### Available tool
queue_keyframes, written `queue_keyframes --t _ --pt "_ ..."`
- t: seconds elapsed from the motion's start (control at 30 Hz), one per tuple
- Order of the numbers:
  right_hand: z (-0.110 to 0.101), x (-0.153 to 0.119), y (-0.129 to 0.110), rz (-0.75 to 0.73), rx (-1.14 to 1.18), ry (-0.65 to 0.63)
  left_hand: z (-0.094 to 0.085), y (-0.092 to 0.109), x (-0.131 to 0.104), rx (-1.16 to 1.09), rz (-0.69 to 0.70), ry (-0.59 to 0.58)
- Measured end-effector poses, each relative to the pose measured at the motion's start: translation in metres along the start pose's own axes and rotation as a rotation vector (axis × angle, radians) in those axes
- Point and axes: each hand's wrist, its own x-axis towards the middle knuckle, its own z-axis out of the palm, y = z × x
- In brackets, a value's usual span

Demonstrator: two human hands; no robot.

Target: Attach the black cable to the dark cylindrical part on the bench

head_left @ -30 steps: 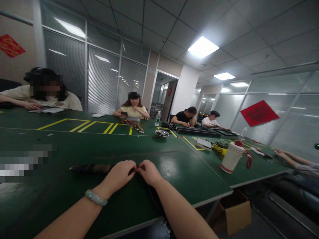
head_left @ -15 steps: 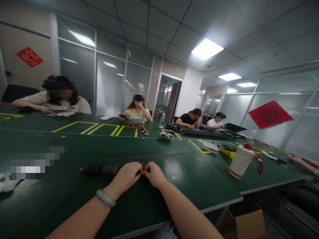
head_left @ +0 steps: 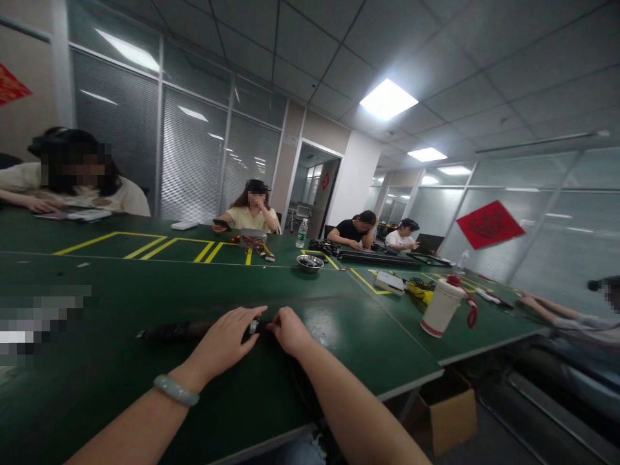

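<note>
A long, dark, roughly cylindrical thing (head_left: 179,332) lies on the green table (head_left: 271,413), its exact kind unclear. Its narrow left tip points away from my hands, and a small silvery spot shows near its right end. My left hand (head_left: 230,336) rests over the thing's right part, fingers stretched out and thumb apart. Just right of it, my right hand (head_left: 290,332) pinches the dark end, fingers closed and partly hiding it. A dark strap or cable (head_left: 300,384) runs down beside my right forearm toward the table's edge.
A white and red bottle (head_left: 440,309) with a red strap stands to the right. Farther back are a metal bowl (head_left: 310,261), a grey box (head_left: 390,283), a water bottle (head_left: 301,234) and wires (head_left: 260,245). Several people sit around. A cardboard box (head_left: 453,416) is below the table edge.
My fingertips have drawn apart, and my left hand has opened, showing the thing's end between my hands. My view has turned slightly right.
</note>
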Motion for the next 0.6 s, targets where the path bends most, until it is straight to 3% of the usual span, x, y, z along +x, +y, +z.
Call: queue_keyframes --t 0.1,0.23,0.33,0.43,0.5,0.6 --pt "-0.016 0.001 0.023 0.070 -0.045 0.032 0.002 -0.007 0.000 -0.010 -0.013 -0.013" --pt "-0.059 -0.013 0.073 0.240 -0.152 0.123 0.004 -0.012 0.000 -0.030 -0.059 -0.039" --pt "-0.103 -0.035 0.115 0.381 -0.277 0.211 0.002 -0.011 0.000 -0.057 -0.056 -0.061" --pt "-0.146 -0.064 0.148 0.623 -0.383 0.262 0.001 -0.008 -0.001 -0.082 -0.043 -0.074" --pt "-0.172 -0.084 0.161 0.791 -0.440 0.312 0.000 -0.006 -0.001 -0.100 -0.047 -0.084" --pt "-0.203 -0.112 0.175 0.882 -0.477 0.326 0.001 -0.004 -0.001 -0.117 -0.055 -0.112"
